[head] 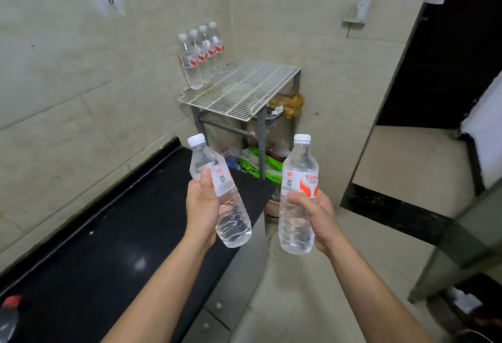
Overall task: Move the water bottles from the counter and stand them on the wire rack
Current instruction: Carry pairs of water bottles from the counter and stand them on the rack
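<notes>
I'm gripping a left bottle (234, 224) & a right bottle (298, 165), both clear plastic w/ white caps.
My left hand (202, 207) is wrapping round the tilted one's red-and-white label, my right hand (316, 219) round the near-upright one's lower body; both are hanging in mid-air past the glossy black counter (108, 234), short of the white wire rack (244, 90) (four more bottles (202, 55) are standing along its wall side).

The left hand (202, 207) grips a tilted water bottle (235, 224) beside the black tabletop (108, 234); the right hand (312, 215) holds an upright water bottle (297, 166). Four more bottles (202, 55) (white caps, red labels) stand along the left edge of the wire rack (244, 90).
</notes>
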Available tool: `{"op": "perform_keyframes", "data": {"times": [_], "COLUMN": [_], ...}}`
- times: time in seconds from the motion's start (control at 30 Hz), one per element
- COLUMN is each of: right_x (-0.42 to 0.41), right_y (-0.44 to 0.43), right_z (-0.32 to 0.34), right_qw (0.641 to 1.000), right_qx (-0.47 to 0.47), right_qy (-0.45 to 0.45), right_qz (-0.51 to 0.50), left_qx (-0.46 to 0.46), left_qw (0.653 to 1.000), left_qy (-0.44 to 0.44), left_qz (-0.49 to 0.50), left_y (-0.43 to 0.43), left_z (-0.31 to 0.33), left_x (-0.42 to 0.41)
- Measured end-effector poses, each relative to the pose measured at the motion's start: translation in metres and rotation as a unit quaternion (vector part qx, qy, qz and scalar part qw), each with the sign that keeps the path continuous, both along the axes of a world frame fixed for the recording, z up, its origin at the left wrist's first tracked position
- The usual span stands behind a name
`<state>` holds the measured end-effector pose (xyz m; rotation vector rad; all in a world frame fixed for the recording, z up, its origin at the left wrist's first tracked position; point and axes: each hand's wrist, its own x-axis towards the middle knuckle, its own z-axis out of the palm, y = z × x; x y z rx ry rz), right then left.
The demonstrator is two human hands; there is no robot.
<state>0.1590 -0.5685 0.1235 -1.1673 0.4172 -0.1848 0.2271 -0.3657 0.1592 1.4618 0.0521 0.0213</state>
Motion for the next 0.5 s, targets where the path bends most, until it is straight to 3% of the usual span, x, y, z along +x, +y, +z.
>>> {"op": "perform_keyframes", "data": {"times": [0.27, 0.5], "right_x": [0.062, 0.16], "right_y": [-0.136, -0.192], "right_z": [0.012, 0.02], "right_qw": [0.999, 0.989], "right_qx": [0.012, -0.143], "right_qy": [-0.004, -0.027], "right_qz": [-0.031, -0.026], "left_qx": [-0.003, 0.022], "left_qw": [0.998, 1.0], "left_qy": [0.042, 0.016], "left_qz": [-0.046, 0.011], "left_y": [-0.127, -0.171], "left_z": [0.003, 0.016], "left_x": [0.051, 0.138]}}
